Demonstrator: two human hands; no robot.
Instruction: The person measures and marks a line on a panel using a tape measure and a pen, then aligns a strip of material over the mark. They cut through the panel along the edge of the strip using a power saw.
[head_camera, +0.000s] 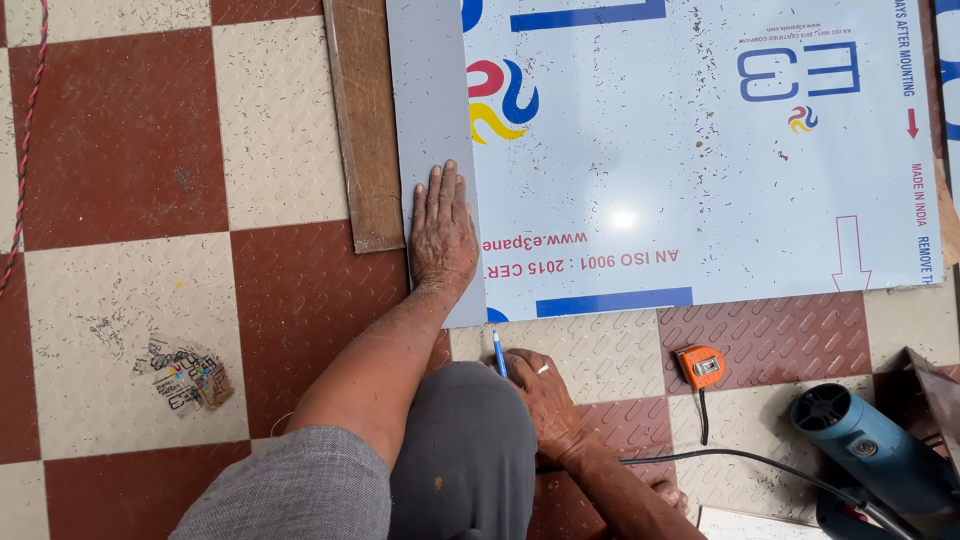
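A large white panel (700, 150) with printed film lies flat on the tiled floor. Its left strip is bare grey. My left hand (442, 232) lies flat, palm down, on that grey strip near the panel's near left corner, fingers together. My right hand (540, 392) rests on my knee and is shut on a blue pencil (497, 352), whose tip points up toward the panel's near edge.
A brown wooden plank (362, 120) lies along the panel's left side. An orange tape measure (701, 366) sits on the floor to the right. A blue power tool (875, 450) with a black cable (740, 458) lies at the lower right. A crumpled wrapper (190, 378) lies at left.
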